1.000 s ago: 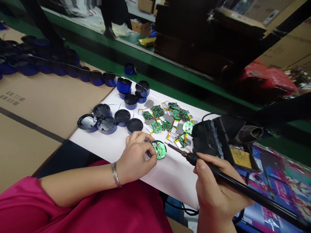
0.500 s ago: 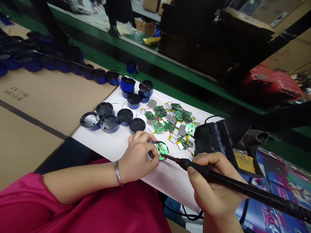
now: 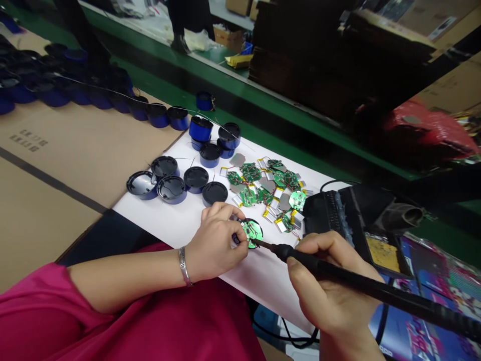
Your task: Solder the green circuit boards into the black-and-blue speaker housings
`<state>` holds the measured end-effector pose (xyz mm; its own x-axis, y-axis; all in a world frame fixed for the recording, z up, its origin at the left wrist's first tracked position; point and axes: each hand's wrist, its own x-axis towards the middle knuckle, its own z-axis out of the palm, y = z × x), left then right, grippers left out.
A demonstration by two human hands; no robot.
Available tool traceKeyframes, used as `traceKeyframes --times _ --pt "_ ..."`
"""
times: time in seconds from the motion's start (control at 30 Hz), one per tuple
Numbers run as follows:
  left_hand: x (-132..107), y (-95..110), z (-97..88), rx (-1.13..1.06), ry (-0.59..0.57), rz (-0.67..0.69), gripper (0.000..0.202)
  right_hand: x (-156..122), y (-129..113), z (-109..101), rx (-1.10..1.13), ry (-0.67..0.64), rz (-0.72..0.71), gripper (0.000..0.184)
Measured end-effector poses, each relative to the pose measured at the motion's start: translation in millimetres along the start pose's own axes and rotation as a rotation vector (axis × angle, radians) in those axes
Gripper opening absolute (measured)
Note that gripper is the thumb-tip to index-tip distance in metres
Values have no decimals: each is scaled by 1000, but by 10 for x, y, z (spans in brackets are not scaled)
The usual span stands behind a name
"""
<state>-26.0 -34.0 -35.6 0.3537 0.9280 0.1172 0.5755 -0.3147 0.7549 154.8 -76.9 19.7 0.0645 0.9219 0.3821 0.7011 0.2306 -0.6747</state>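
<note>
My left hand (image 3: 221,238) is closed at the left edge of a round green circuit board (image 3: 254,231), which sits in a dark round housing on the white work surface. Its thumb and index finger are pinched together by the board; whether they grip a wire or the housing rim is hidden. In my right hand (image 3: 334,281) is a black soldering iron (image 3: 319,265), held like a pen. The iron's tip rests on or just over the lower part of the board. Thin dark wires cross the board's face.
Several green boards (image 3: 250,195) with small batteries lie beyond the hands. Black-and-blue round housings (image 3: 172,188) stand to the left, with many more on cardboard (image 3: 67,145). At the right is a soldering stand (image 3: 338,215) with a yellow sponge (image 3: 382,253). Cables hang below.
The view has shifted slightly, so the surroundings appear a little further right. Both hands keep their hold, and the iron's tip stays at the lower part of the board.
</note>
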Motion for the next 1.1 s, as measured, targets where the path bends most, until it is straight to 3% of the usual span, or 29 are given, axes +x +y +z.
traceKeyframes --times 0.3,0.73,0.87,1.1 --pt "14 -1 3 11 -14 -9 13 21 -19 -18 -46 -29 -47 8" --pt "23 12 -13 32 -34 -22 13 64 -97 -51 -247 -92 -247 8" --pt "32 16 -19 48 -44 -33 13 85 -71 -62 -205 -123 -329 8" --pt "53 21 -39 66 -67 -45 14 86 -31 -59 -179 -115 -354 9"
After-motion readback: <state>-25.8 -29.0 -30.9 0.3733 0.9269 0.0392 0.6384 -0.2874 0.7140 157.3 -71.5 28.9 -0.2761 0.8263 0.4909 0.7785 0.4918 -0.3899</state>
